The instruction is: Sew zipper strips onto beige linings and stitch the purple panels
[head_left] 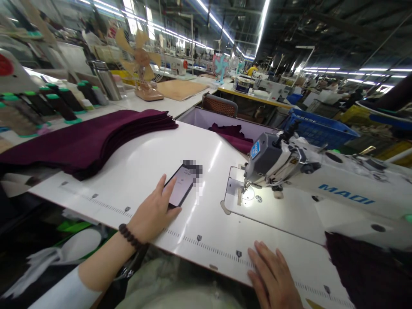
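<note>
- Left hand (154, 212), lower centre of the frame — fingers loosely spread, tips resting on the phone (180, 185), gripping nothing.
- The phone lies flat on the white table (135, 167), long axis running up-right from those fingers.
- Right hand (273, 274) — flat, fingers together, well apart at the table's near edge.

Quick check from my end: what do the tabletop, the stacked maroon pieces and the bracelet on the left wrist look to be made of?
Tabletop: probably glossy white laminate; it mirrors the ceiling lights.
Maroon stack: soft matte fabric, felt-like or knit, no shine, in thin layered edges.
Bracelet: dark round beads, maybe wood or stone; too small to tell.
The left hand rests on a phone with a glass-like screen.
</note>
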### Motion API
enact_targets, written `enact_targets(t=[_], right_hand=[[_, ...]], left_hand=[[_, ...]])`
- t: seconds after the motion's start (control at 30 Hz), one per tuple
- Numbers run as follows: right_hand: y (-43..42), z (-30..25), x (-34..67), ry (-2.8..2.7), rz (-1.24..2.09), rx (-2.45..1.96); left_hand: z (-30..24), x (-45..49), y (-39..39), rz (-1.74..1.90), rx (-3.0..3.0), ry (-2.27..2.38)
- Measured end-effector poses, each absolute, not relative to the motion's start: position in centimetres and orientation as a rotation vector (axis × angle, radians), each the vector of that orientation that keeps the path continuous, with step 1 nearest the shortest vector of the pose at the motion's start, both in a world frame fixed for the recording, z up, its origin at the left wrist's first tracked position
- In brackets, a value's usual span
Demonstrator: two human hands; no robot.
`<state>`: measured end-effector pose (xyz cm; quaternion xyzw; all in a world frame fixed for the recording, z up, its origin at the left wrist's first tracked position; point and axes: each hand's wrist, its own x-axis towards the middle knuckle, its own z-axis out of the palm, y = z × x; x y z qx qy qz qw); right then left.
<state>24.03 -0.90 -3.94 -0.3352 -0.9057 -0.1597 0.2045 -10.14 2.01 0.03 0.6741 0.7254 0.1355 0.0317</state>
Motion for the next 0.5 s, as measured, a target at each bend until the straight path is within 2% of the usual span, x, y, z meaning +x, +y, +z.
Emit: enact_targets(t=[0.3, 0.5], right_hand=[[0.0, -1.9, 22.6, -2.340, -0.178, -1.092], [-0.4, -3.3, 21.9, -2.290, -0.266, -1.136]], left_hand=[[-1.1, -11.6, 1.6, 0.432, 2.091, 2.250], [-0.1, -10.7, 3.6, 0.353, 2.094, 2.240]])
